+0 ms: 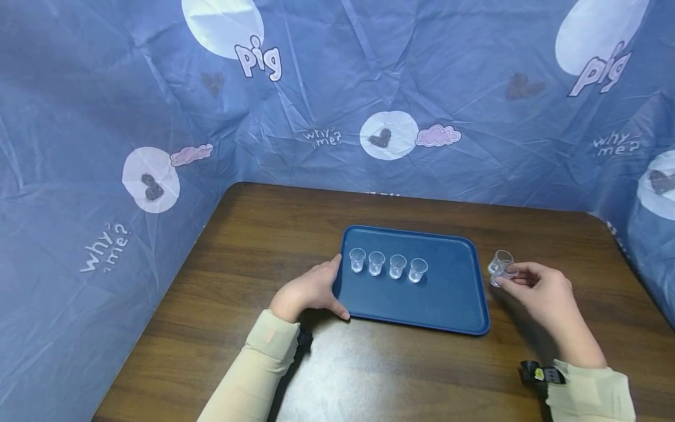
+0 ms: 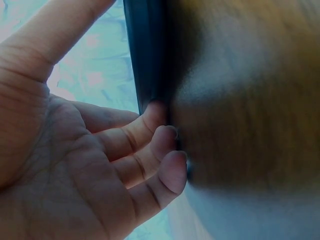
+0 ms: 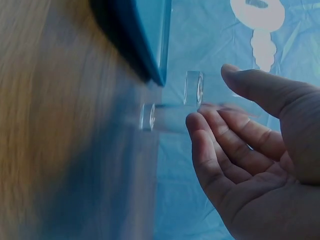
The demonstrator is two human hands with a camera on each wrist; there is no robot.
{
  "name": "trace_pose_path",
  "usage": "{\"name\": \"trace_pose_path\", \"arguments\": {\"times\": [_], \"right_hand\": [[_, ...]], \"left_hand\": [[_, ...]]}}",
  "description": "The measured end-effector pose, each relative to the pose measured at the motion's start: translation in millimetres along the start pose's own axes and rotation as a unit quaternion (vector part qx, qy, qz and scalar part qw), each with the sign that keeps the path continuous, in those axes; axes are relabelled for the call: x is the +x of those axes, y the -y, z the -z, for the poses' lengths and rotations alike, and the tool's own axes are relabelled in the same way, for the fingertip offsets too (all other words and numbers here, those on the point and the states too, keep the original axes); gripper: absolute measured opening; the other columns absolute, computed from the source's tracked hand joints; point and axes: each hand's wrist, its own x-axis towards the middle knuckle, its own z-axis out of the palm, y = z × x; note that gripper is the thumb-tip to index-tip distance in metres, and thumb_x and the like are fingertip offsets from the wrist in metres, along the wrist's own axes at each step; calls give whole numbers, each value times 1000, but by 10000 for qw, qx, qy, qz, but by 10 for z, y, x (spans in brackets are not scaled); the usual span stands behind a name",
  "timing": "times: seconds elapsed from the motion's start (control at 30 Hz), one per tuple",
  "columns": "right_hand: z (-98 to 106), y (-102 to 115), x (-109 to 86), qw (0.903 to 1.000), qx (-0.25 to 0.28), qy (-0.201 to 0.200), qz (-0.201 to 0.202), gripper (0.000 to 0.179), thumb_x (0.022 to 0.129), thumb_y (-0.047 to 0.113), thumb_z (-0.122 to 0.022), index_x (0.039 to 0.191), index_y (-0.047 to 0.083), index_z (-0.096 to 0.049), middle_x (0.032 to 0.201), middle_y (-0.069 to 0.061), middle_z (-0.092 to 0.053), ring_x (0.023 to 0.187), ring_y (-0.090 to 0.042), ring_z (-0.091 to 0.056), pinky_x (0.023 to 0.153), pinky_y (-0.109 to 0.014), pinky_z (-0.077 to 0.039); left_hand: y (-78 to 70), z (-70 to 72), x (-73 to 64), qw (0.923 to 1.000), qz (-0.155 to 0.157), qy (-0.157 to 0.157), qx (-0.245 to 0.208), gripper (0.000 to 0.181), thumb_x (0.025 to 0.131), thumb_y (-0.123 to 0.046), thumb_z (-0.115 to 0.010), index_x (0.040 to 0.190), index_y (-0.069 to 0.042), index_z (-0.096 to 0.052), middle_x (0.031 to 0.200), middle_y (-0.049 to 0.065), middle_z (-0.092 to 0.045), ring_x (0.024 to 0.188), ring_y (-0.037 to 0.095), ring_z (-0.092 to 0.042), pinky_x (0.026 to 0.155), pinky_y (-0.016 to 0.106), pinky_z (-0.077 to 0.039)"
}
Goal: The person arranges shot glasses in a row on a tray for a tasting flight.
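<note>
My left hand (image 1: 311,288) spreads over the near left corner of a blue tray (image 1: 448,305), thumb by the front edge and fingers along the left side. In the left wrist view its fingertips (image 2: 172,172) touch the tray's dark rim (image 2: 145,55). My right hand (image 1: 543,290), just right of the tray, pinches a small clear cup (image 3: 194,89) between thumb and fingers. Right beside it another clear cup (image 1: 503,258) stands on the table, overlapping the held one in the head view. Several matching cups (image 1: 398,266) stand upright in a row across the tray's left half.
The wooden table (image 1: 285,228) runs around the tray on all sides. A printed blue cloth (image 1: 316,94) hangs behind and along both sides of the table. Dark wrist straps (image 1: 540,373) sit by both sleeves.
</note>
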Motion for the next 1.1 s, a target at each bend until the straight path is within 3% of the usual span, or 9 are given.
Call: {"name": "trace_pose_path", "arguments": {"times": [0.23,0.47,0.73,1.1], "right_hand": [[-115,185,42,9991,178,346,147,35,88,23,-84,107,-4,-72,89,-11,-72,78,-21,-66,58,-21,-51],[-286,360,77,9975,289,585,276,32,86,19,-85,107,-2,-73,91,-10,-71,80,-22,-66,62,-22,-54],[-458,523,116,9945,385,897,375,30,87,16,-83,108,-2,-71,94,-11,-72,83,-23,-69,69,-36,-59],[-650,620,168,9911,452,1196,364,30,87,15,-84,108,-2,-71,90,-7,-70,79,-19,-65,69,-37,-57]], "left_hand": [[-6,17,-9,10000,34,10,-40,135,66,-36,-98,159,7,-12,160,26,-27,146,35,-30,117,42,-27],[-6,19,-11,10000,28,0,-23,135,66,-37,-98,159,8,-12,160,27,-28,146,35,-30,117,42,-28],[-7,12,-16,10000,-2,26,-1,135,66,-38,-98,159,8,-12,159,27,-29,145,36,-31,117,42,-28],[5,6,-9,9999,-67,-59,61,136,64,-39,-99,158,10,-15,157,28,-32,143,37,-34,116,42,-29]]}}
